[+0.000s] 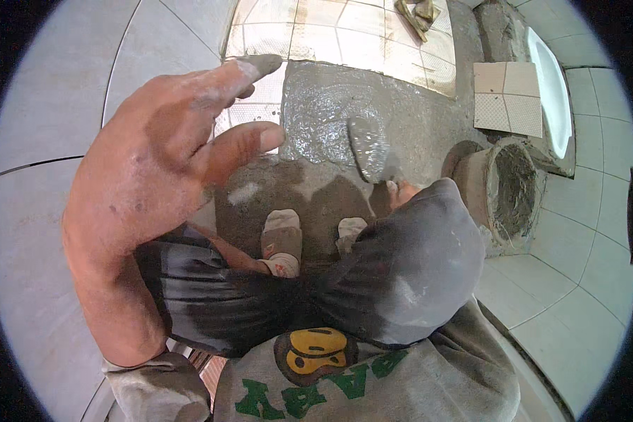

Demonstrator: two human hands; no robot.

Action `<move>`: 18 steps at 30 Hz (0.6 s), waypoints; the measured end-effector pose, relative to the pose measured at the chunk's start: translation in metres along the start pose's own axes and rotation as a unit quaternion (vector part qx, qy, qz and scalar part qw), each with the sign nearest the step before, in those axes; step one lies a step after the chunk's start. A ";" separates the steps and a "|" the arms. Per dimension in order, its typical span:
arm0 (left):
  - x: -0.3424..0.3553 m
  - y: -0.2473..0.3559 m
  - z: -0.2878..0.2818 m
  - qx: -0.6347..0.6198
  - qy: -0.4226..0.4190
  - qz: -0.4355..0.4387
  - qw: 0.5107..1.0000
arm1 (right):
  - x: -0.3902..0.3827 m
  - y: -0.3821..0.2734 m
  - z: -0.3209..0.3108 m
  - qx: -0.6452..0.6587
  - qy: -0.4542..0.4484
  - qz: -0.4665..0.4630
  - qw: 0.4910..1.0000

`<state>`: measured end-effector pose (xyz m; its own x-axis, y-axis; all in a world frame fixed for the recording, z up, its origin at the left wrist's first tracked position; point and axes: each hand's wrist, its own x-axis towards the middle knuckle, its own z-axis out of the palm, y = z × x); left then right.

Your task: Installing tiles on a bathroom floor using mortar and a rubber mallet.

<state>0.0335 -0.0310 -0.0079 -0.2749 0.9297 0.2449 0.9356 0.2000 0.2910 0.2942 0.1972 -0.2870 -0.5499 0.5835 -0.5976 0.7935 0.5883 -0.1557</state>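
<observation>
My left hand (169,133) is raised over the left side of the floor, its thumb and fingers apart and nothing between them. Grey paste coats one fingertip. Beyond my right knee, only part of my right hand (403,193) shows, closed at the handle end of a trowel (368,149). The trowel's blade, smeared grey, is over the edge of a wet mortar bed (320,105). This bed borders the laid floor tiles (323,39) on their near side. The handle and most of my right fingers are hidden.
At the right stands a bucket (471,184) with grey mortar inside. Behind it, a loose tile (508,88) rests near a white basin-like fixture (550,91). A crumpled brownish thing (418,17) lies on the far tiles. Tiled walls (42,91) rise on both sides.
</observation>
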 end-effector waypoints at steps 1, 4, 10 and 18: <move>0.000 0.001 -0.001 0.002 -0.001 0.000 1.000 | -0.001 -0.001 0.002 0.000 0.002 0.000 1.000; 0.000 0.002 -0.001 -0.030 -0.017 -0.050 0.998 | -0.006 -0.002 0.005 -0.003 0.010 0.004 1.000; 0.000 0.003 -0.001 -0.012 -0.013 -0.049 0.999 | -0.005 0.000 0.000 0.000 0.036 -0.038 0.999; -0.004 -0.001 0.012 -0.169 0.068 -0.025 0.983 | 0.000 0.005 0.000 0.006 0.072 -0.101 0.992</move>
<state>0.0362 -0.0313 -0.0205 -0.3680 0.8663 0.3377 0.7996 0.1095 0.5904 0.2981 0.1995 -0.2879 -0.7292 0.5283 -0.4349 0.6654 0.6959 -0.2702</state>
